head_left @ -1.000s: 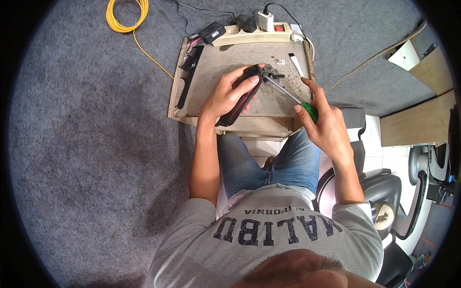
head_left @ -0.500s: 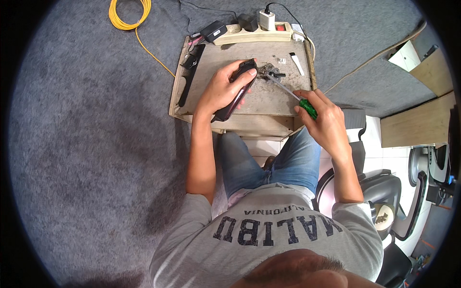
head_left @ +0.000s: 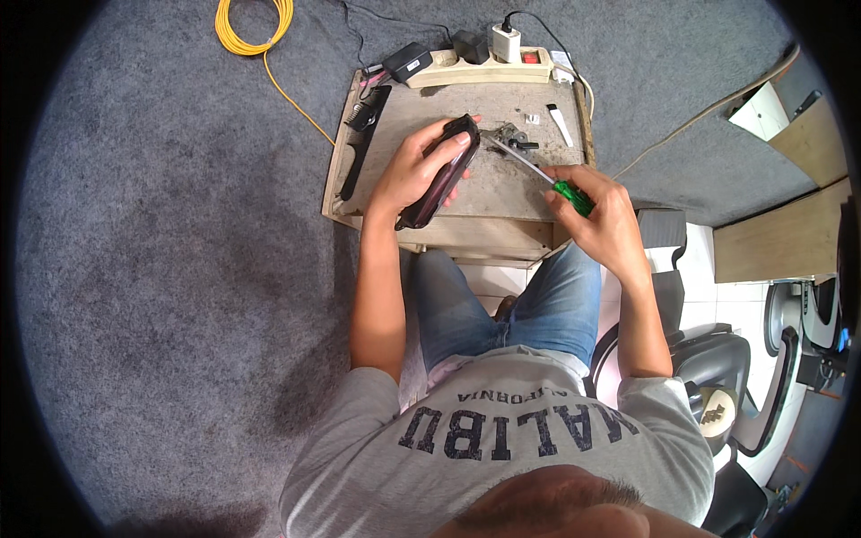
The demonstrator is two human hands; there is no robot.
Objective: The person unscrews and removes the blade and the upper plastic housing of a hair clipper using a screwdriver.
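The person sits over a low, worn wooden surface [head_left: 502,193] set on grey carpet [head_left: 179,269]. The left hand [head_left: 414,170] is wrapped around a dark, elongated device [head_left: 442,175], its fingers [head_left: 429,143] curled over the upper side, pinning it at a slant near the middle of the surface, the far end pointing away from the person. The right hand [head_left: 603,208] is clenched around the green handle of a screwdriver [head_left: 538,170], whose thin metal shaft runs up and to the left until its tip sits just beside the far end of the device. Close to that tip lie a few small metal parts [head_left: 513,136], too small to make out. Further right on the surface rests a small white-handled tool [head_left: 558,124]. Along the far edge lies a beige power strip [head_left: 489,65] with plugs in it, and a black comb [head_left: 368,106] lies at the far left corner. A coil of yellow cable [head_left: 253,22] sits on the carpet beyond, to the left. To the right stands a dark chair [head_left: 708,359].
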